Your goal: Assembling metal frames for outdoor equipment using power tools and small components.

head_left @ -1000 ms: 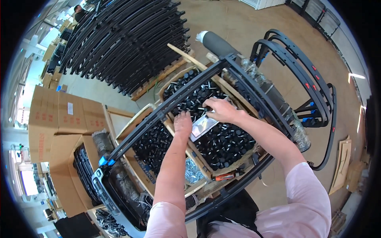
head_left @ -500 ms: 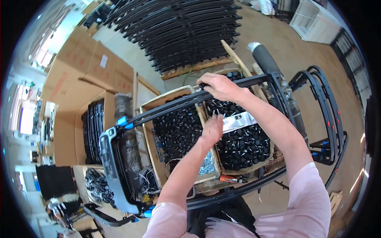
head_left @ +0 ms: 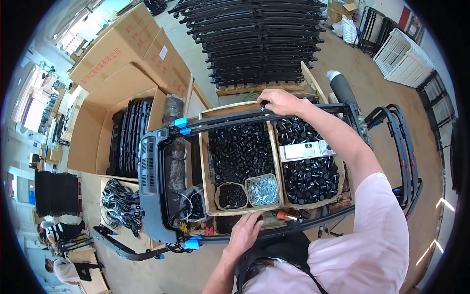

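A black metal frame (head_left: 303,223) with a grey plastic end piece (head_left: 147,164) lies across the wooden boxes in front of me. At its far rail (head_left: 225,119), my right hand (head_left: 284,102) is closed, fingers pinching a small black knob (head_left: 265,104) on top of the rail. My left hand (head_left: 245,231) is at the near rail, its fingers stretched forward and apart, with nothing seen in them. Whether it touches the rail I cannot tell. Beneath the frame, one wooden box (head_left: 204,171) holds small black parts, and black knobs with metal studs (head_left: 306,181) fill the section beside it.
A white phone (head_left: 299,151) rests on the knobs. Silver screws (head_left: 263,190) and tiny dark parts (head_left: 231,196) sit in small tubs. An orange-handled tool (head_left: 286,216) lies near the front rail. Cardboard boxes (head_left: 90,147) stand left, stacked black bars (head_left: 259,49) behind, curved frames (head_left: 404,147) right.
My left hand has moved from above the knobs back to the near rail, uncovering the phone. The right hand stays at the far rail. The whole view has shifted.
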A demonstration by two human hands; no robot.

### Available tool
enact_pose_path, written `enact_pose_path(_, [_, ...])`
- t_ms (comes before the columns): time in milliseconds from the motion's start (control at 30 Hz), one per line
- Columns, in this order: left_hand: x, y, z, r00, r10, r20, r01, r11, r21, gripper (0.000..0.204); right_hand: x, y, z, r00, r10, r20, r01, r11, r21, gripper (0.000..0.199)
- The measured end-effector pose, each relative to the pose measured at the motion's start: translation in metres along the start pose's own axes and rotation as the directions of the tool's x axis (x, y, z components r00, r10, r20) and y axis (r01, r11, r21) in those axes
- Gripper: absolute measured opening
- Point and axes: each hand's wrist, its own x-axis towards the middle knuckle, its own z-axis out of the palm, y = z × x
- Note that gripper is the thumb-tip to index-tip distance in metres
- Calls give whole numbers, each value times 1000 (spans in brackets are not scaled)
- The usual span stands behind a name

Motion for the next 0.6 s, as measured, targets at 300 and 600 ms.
enact_pose_path(300, [-12,25,3,992,3,-127,-24,987,-159,37,5,5,22,976,110,-189,-153,961,-232,37])
enact_pose_path(600, [-8,35,31,993,-92,78,112,938,-329,37,35,5,45,921,160,-355,-277,909,-310,47])
